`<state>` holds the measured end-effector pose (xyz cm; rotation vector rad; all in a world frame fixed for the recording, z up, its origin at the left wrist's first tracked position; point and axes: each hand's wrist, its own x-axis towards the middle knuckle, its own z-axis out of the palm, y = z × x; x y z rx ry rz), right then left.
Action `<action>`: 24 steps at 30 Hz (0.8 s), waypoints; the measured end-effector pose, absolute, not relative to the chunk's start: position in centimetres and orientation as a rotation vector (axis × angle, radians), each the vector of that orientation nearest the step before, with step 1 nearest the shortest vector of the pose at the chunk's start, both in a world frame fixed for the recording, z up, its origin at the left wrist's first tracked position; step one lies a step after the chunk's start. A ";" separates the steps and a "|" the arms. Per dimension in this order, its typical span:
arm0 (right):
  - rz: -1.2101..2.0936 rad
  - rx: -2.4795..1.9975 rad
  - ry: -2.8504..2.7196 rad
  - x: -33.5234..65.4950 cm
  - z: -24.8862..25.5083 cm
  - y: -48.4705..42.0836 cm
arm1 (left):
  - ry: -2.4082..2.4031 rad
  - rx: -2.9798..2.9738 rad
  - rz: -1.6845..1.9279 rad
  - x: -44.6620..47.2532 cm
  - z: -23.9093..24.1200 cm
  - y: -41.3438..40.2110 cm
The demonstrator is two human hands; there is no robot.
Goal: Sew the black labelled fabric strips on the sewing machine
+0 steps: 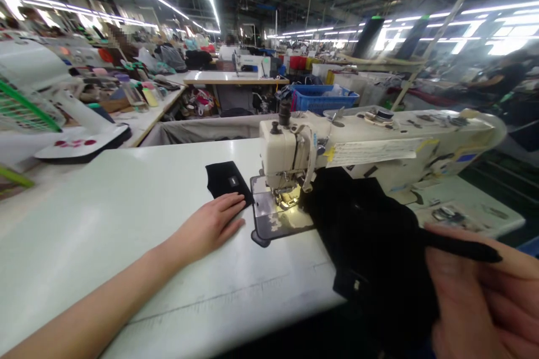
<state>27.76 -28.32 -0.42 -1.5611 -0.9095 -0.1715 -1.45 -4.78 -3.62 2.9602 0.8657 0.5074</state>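
My left hand point(221, 217) lies flat on the white table, fingers stretched out, fingertips at the near edge of a small black fabric piece point(223, 175) with a little label. Just right of that piece stands a sewing machine point(286, 148), its needle area lit above a worn metal plate. At the lower right my right hand point(475, 286) is closed on a larger black cloth point(370, 235), thumb on top. This cloth spreads beside the machine's plate and hangs over the table's front edge. Its folds are too dark to make out.
A white fan point(80, 123) stands at the left. Behind the table are a blue crate point(324, 98) and another sewing machine point(252, 63). Thread cones point(370, 39) sit at the upper right. Ruler marks point(210, 303) run along the table's front. Other people are in the background.
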 end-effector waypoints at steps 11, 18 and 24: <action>0.890 -1.362 -1.098 22.7 1.0 -21.5 | 0.810 1.636 0.657 3.5 1.4 -13.0; 1.262 -1.182 -1.025 22.5 -0.5 -21.2 | 0.926 1.435 0.528 4.8 2.7 -10.9; 0.962 -1.324 -1.275 22.9 0.5 -21.1 | 0.679 1.721 0.121 5.3 2.6 -11.4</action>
